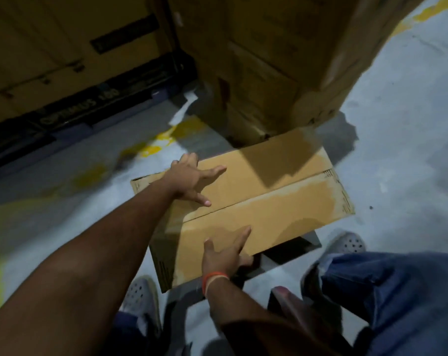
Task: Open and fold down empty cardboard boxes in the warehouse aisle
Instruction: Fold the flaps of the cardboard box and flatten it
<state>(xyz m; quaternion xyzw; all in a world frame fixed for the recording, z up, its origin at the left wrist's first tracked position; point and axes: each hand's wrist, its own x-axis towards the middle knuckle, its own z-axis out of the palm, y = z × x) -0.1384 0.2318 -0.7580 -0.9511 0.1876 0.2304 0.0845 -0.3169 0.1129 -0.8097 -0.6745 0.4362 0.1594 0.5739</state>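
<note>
Right hand [224,255], left hand [192,179] flat on box [269,201], long axis left-right

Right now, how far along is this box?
Done: nothing visibly flattened; the cardboard box on the floor has both top flaps closed along its seam. In hand: left hand spread on the far flap, right hand at the near edge. Left: open the flaps, fold it down.
</note>
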